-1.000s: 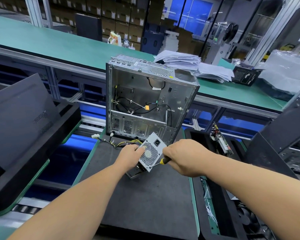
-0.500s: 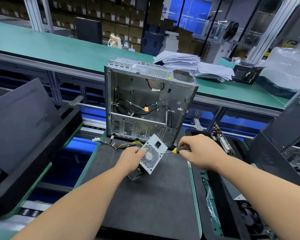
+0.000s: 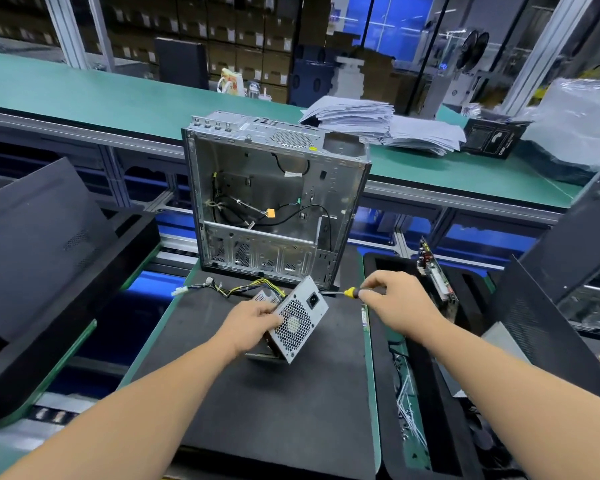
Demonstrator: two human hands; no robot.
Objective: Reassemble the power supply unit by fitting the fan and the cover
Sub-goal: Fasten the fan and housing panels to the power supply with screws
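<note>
A silver power supply unit (image 3: 300,318) stands tilted on the dark mat (image 3: 274,410), its honeycomb fan grille and power socket facing me. My left hand (image 3: 252,325) grips its left side. Its bundle of yellow and black cables (image 3: 232,289) trails off to the left. My right hand (image 3: 395,303) holds a screwdriver (image 3: 349,292) with a yellow and black handle, off the unit's upper right corner; the tip points left toward that corner. The fan itself is hidden behind the grille.
An open, empty metal computer case (image 3: 274,199) stands upright just behind the unit. Black foam trays flank the mat: the left tray (image 3: 49,306) carries a dark panel, the right tray (image 3: 426,393) holds circuit boards and wires. Paper stacks (image 3: 378,124) lie on the green bench behind.
My right hand drew the screwdriver away from the unit's face, up and to the right. My left hand kept its hold on the unit, which turned slightly.
</note>
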